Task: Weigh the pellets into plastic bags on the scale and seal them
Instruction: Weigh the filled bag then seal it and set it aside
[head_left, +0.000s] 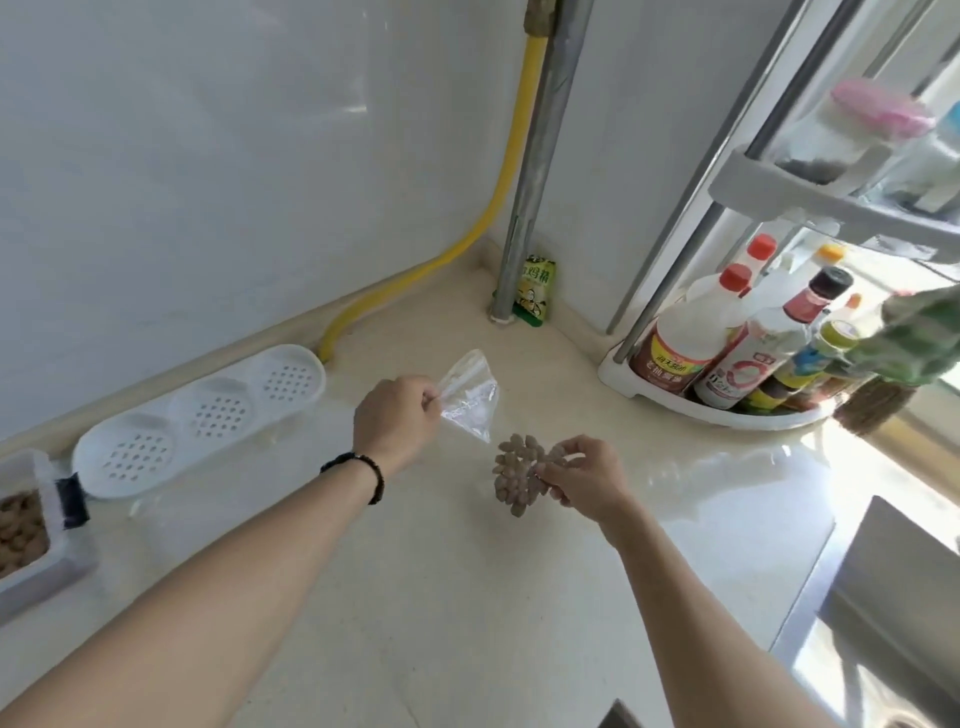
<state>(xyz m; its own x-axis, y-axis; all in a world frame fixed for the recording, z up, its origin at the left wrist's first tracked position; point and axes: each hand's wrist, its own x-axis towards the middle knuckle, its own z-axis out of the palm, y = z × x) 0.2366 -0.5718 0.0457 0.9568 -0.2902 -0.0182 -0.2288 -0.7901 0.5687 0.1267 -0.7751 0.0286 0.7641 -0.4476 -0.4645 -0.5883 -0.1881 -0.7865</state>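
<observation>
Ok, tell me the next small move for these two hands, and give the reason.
Probably set down the filled pellet bag that the right hand pinches, freeing it to help open the empty clear bag. The left hand holds that bag by one edge above the counter, and it looks flat, so filling it likely needs both hands. No scale shows in this view.

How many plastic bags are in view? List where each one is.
2. An empty plastic bag pinched by the left hand; a pellet-filled bag held by the right hand. Others may be hidden.
</observation>
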